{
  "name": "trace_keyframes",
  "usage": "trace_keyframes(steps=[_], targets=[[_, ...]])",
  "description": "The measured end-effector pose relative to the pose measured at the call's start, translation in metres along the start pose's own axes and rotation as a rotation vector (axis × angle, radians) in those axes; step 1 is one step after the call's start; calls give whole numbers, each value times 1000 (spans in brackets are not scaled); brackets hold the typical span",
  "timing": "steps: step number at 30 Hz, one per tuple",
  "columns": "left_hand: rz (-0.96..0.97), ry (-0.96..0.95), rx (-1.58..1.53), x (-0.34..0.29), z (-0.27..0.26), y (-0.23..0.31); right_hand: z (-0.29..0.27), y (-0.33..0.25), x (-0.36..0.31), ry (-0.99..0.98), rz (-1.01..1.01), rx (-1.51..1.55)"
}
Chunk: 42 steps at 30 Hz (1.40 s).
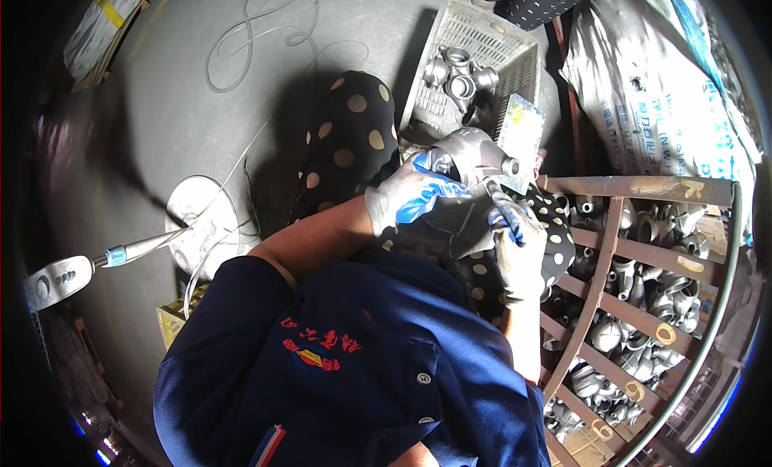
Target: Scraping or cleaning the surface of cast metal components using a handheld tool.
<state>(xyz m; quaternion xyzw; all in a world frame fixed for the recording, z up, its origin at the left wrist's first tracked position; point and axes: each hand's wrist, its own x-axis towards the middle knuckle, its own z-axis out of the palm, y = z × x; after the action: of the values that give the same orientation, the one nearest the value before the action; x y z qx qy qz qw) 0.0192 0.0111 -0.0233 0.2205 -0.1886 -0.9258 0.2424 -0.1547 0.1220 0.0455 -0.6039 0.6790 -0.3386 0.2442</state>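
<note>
A grey cast metal fitting [470,151] with a wide round body and a short side spout is held over my lap. My left hand [414,192], in a white glove with blue coating, grips it from the left, fingers curled round its edge. My right hand [515,230], gloved alike, is closed just below the fitting's right side, its fingertips close to the metal. Whatever those fingers hold is too small and dark to name. Behind the fitting stands a pale stained board [521,133] at the near right of a plastic crate [503,45].
Several metal fittings [460,77] lie in the crate. At right, a brown metal rack cage [607,274] holds many more castings. White sacks [635,89] stand at far right. A lamp stand [201,218] is at left, and a cable [241,41] loops across the floor.
</note>
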Motion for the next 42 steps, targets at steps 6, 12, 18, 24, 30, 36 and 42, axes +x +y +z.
trace_keyframes(steps=[6,12,18,24,30,36,42], targets=[[-91,-57,-190,-1,-7,1,6,4,-4,-14,-50,-34],[54,-197,-176,3,-12,-7,8,6,-7,-21,18,103],[162,-145,257,5,-27,-11,9,9,-11,15,108,161],[252,-210,422,-3,-5,1,7,3,-13,-47,175,268],[225,8,82,4,6,-6,-12,-7,-29,-41,546,630],[151,56,137,12,-10,-18,3,-6,-27,280,348,678],[102,-116,278,4,2,-22,16,-9,-14,242,54,435]])
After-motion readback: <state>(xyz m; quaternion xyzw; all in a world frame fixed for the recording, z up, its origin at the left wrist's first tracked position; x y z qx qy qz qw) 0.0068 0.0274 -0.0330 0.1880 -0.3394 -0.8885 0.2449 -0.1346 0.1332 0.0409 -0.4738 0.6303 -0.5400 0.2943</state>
